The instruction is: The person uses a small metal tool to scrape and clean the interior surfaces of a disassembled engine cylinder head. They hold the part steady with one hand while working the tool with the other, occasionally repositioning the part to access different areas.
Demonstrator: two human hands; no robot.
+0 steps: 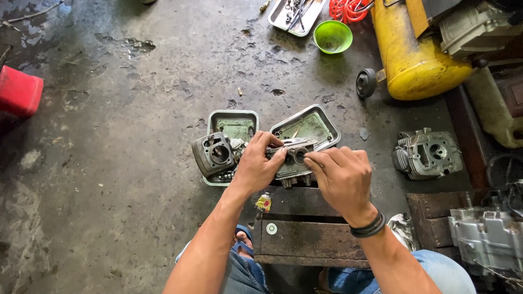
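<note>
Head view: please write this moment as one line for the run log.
left hand: grips engine part | right hand: fingers on same part | under: wooden block | near: two metal trays

Both hands grip engine part (over block); trays behind.

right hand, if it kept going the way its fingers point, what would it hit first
The right hand points left across the grey metal engine part, so it would likely meet the left hand's fingertips gripping the same part; depth is unclear.
</note>
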